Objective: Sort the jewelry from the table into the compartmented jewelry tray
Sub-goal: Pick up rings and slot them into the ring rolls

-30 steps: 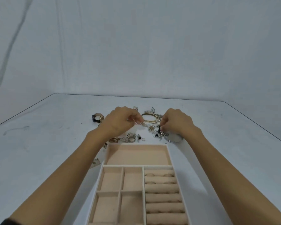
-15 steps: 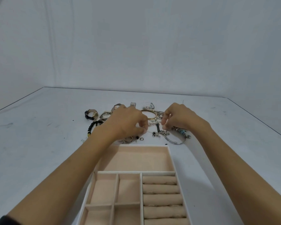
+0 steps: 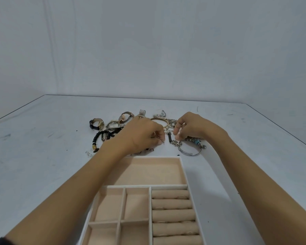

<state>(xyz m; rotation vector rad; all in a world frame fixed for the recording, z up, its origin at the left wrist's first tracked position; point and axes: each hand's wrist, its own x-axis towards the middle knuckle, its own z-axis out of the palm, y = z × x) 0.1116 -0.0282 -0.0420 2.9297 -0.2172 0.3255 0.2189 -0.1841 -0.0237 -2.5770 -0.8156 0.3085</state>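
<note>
A beige compartmented jewelry tray [image 3: 183,167] lies near me, with a large far compartment, several small square ones and padded ring rolls [image 3: 171,204]. Beyond it a jewelry pile spreads on the table: watches [image 3: 97,124], a black bead bracelet [image 3: 102,136], a gold bangle [image 3: 160,121], a silver chain [image 3: 175,143], a silver bangle [image 3: 189,152] and a blue charm bracelet [image 3: 196,141]. My left hand [image 3: 141,137] pinches a small gold piece [image 3: 162,141] over the pile. My right hand [image 3: 191,127] has its fingertips curled together just above the chain; whether they grip anything is unclear.
The white table [image 3: 42,156] ends at a far edge against a plain pale wall. A few tiny pieces [image 3: 88,153] lie left of the tray.
Both hands stay over the pile. The left hand has shifted slightly toward me and now pinches a small gold piece. The camera tilted, so the watches and bead bracelet came into view.
</note>
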